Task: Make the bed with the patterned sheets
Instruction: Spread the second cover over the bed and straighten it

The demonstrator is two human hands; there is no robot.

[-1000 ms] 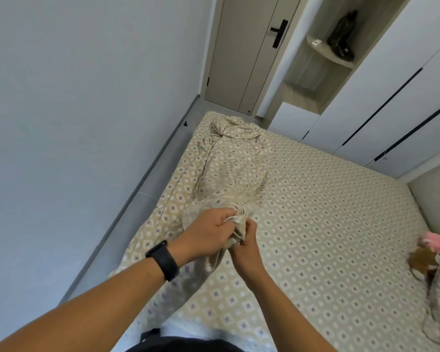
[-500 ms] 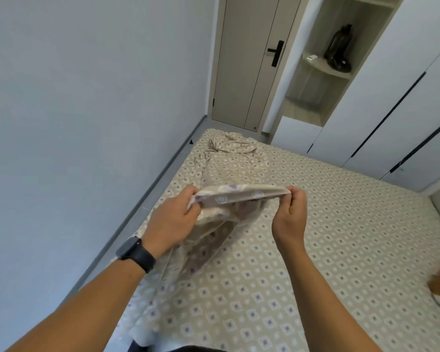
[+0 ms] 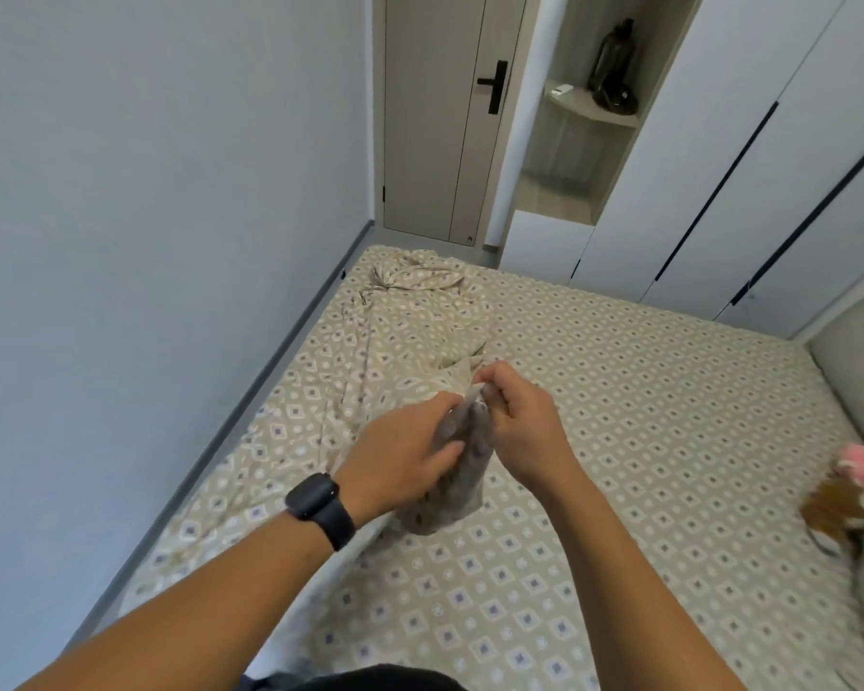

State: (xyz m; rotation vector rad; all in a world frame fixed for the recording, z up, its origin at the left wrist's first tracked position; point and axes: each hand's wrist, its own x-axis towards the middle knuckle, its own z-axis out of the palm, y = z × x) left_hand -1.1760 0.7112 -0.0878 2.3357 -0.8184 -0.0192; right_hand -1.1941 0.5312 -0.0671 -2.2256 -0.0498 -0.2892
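Hands meet close together above the bed (image 3: 644, 391). Left hand (image 3: 400, 458), with a black watch (image 3: 320, 508) on its wrist, grips a bunch of the loose patterned sheet (image 3: 410, 341). Right hand (image 3: 522, 421) pinches the edge of the same sheet. This sheet lies in a long crumpled pile along the bed's left side, near the grey wall (image 3: 145, 216). A pink and brown toy (image 3: 849, 486) sits at the right edge.
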